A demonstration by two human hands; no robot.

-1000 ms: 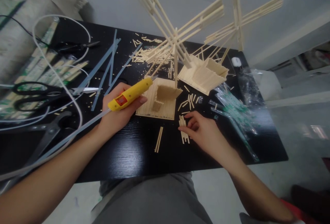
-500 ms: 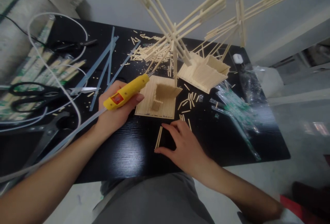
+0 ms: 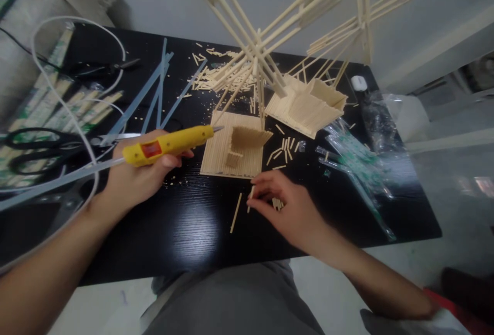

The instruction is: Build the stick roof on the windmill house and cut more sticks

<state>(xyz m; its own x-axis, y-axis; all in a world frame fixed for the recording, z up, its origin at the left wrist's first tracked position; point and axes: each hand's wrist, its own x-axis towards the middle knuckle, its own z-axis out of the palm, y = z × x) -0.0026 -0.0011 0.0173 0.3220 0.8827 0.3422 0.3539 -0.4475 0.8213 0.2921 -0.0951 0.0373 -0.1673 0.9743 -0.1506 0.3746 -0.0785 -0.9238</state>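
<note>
Pinching a short wooden stick (image 3: 248,209) between thumb and fingertips, the right hand (image 3: 291,209) is over the front half of the tabletop (image 3: 154,242). Half a second earlier two sticks lie side by side here; now a single loose stick (image 3: 235,213) remains near the front edge, which indicates that the other is the one picked up. The left hand (image 3: 135,180) stays wrapped round a yellow glue gun (image 3: 173,144), whose nozzle now sits lower and points right, towards the base board (image 3: 210,157). The hands are well apart.

Materials: the gun's body appears to be hard plastic, with a translucent glue rod (image 3: 65,181) at its rear. The board, at mid-tabletop, is ribbed, made of pale sticks laid parallel, and carries a small angled box (image 3: 249,139). Towards the far right corner stands a similar structure (image 3: 316,106). Crinkled clear wrappers (image 3: 355,160) lie along the right edge.
</note>
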